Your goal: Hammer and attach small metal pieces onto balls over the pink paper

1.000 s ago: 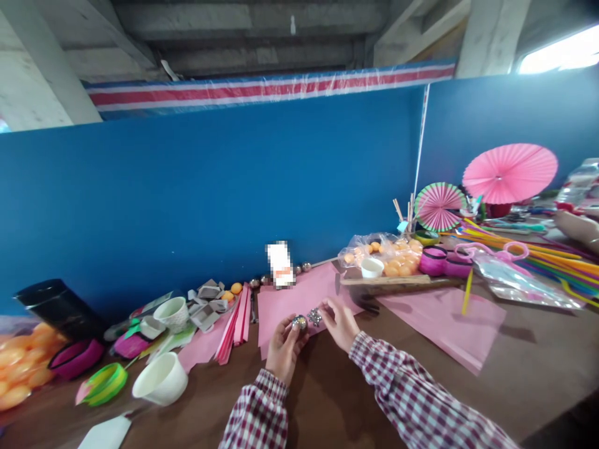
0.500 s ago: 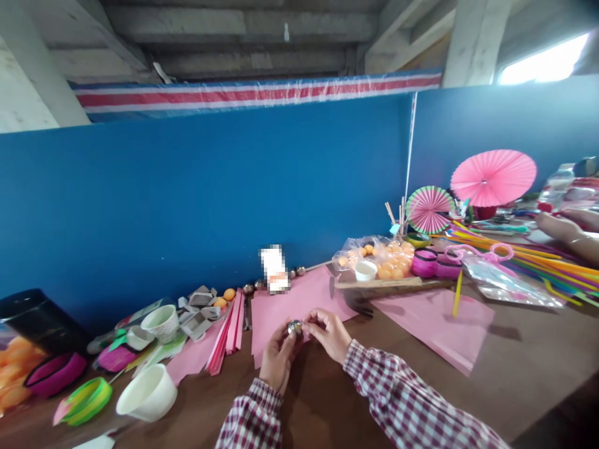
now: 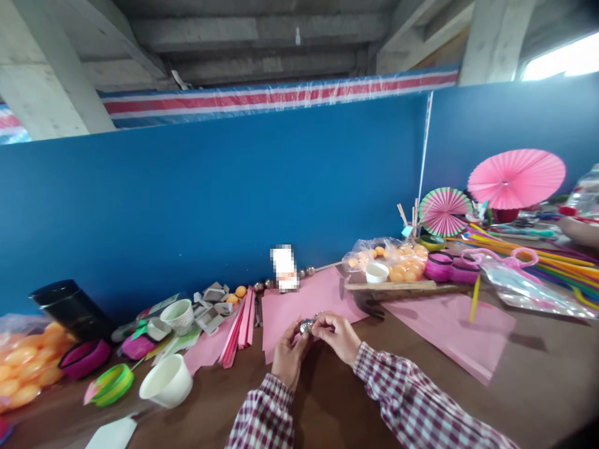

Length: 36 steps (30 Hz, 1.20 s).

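A small shiny metal ball (image 3: 307, 326) is held over the near edge of a pink paper sheet (image 3: 285, 315). My left hand (image 3: 289, 355) grips the ball from the left between thumb and fingers. My right hand (image 3: 337, 335) is closed in a pinch at the ball's right side; what lies between its fingertips is too small to make out. More metal balls (image 3: 311, 271) lie by the blue wall, behind the sheet. Folded pink paper strips (image 3: 238, 333) rest left of the sheet.
White bowl (image 3: 167, 381), green bowl (image 3: 113, 385) and black cylinder (image 3: 75, 312) stand left. A hammer (image 3: 367, 304), bagged orange balls (image 3: 402, 262) and pink scissors (image 3: 524, 255) lie right. Another person's hand (image 3: 580, 231) shows at the far right.
The view has turned left, shifting the scene rightward. My right fingers have closed in nearer the ball. The other person's hand is now mostly out of frame.
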Motion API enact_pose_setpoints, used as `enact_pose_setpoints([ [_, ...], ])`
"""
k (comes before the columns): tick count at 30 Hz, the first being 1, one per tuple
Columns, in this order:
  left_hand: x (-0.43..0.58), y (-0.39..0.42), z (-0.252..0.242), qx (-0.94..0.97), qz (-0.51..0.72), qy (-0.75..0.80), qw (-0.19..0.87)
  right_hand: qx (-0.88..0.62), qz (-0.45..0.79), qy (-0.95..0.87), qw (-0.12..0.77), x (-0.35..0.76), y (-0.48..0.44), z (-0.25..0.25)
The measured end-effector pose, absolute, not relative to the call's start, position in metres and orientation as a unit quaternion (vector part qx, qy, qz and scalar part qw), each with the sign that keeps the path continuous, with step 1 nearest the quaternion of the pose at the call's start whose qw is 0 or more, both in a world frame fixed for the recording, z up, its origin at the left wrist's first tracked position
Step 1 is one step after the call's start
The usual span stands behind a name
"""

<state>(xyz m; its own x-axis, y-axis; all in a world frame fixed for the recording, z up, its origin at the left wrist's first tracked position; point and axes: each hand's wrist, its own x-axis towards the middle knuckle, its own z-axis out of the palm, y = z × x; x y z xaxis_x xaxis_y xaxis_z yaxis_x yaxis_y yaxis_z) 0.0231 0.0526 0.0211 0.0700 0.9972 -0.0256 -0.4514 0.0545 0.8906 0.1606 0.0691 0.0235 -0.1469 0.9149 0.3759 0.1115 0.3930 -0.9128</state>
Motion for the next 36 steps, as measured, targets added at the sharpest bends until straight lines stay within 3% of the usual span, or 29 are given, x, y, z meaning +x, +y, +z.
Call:
enact_pose_setpoints([
  [16, 0.022, 0.055, 0.016, 0.382, 0.572, 0.362, 0.629, -0.398, 0.394, -0.661, 0.501, 0.161, 0.067, 0.027],
  [36, 0.021, 0.062, 0.001, 0.489, 0.565, 0.382, 0.543, -0.404, 0.440, -0.640, 0.482, 0.165, 0.069, 0.028],
])
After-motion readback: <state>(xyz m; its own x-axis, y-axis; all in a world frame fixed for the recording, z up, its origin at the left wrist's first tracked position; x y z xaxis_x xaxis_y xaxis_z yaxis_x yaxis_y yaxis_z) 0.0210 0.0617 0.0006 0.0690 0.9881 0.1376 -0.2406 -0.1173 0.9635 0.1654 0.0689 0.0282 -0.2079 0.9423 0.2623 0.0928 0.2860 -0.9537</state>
